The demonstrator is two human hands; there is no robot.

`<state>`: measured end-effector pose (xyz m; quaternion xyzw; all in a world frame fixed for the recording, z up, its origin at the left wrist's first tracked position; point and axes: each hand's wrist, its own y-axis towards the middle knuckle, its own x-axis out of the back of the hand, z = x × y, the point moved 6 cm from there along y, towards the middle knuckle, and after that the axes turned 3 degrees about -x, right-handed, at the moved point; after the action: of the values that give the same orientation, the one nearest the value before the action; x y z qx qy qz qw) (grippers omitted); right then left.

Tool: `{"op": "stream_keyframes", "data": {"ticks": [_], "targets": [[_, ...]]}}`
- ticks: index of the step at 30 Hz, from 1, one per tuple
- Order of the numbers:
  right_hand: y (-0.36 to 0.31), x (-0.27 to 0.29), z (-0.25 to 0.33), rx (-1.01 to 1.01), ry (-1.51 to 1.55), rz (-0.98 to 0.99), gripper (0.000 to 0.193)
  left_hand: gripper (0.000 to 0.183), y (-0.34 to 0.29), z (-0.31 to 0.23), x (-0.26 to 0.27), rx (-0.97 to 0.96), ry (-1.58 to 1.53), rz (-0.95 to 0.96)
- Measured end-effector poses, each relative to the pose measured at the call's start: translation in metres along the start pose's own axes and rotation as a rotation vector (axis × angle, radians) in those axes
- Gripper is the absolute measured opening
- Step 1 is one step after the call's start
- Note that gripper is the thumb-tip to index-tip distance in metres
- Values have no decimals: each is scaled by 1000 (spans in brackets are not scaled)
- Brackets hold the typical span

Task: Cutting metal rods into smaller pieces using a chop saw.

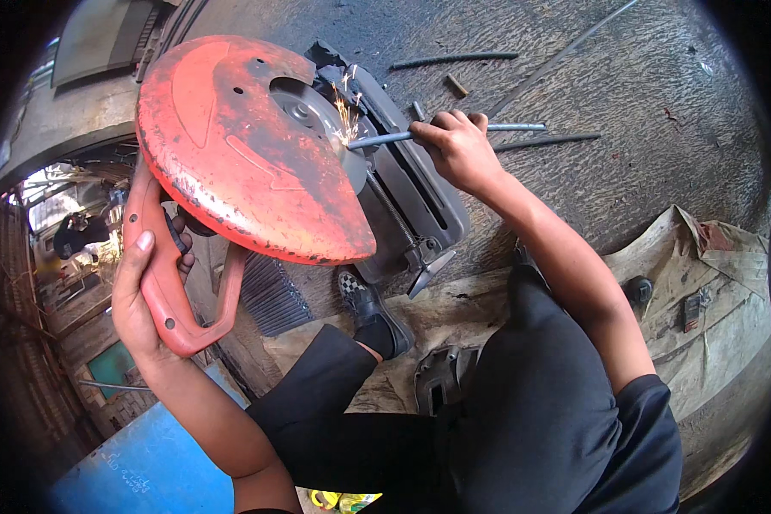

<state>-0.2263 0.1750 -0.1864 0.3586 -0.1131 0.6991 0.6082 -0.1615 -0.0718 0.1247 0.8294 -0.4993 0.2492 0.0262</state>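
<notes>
My left hand (pixel 139 295) is wrapped round the red handle (pixel 170 295) of a chop saw, its fingers by the dark trigger. The saw's large red blade guard (pixel 240 154), scuffed and blackened, covers most of the grinding disc (pixel 304 110). With my right hand (pixel 461 150) I grip a thin grey metal rod (pixel 385 139). The rod's left end meets the disc's edge, where orange sparks (pixel 344 120) fly up. Beneath it lies the saw's dark base (pixel 420 193), with a threaded vise screw (pixel 390 206) and a crank handle (pixel 431 272).
Dark rods (pixel 454 60) and a short brown offcut (pixel 457 85) lie on the rough floor beyond the saw. A stack of thin grey rods (pixel 274 295) is beside the base. My shoe (pixel 373 313) is close to it. A dirty cloth sheet (pixel 702 300) spreads at right; a blue panel (pixel 146 454) stands lower left.
</notes>
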Motion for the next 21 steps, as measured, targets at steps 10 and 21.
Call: {"op": "stream_keyframes", "data": {"ticks": [10,21], "targets": [[17,8,1,29,79,211,20,54,-2,-3,1,1,-2,-2],[8,5,3,-216,410,456,31,46,3,4,9,15,54,83]]}}
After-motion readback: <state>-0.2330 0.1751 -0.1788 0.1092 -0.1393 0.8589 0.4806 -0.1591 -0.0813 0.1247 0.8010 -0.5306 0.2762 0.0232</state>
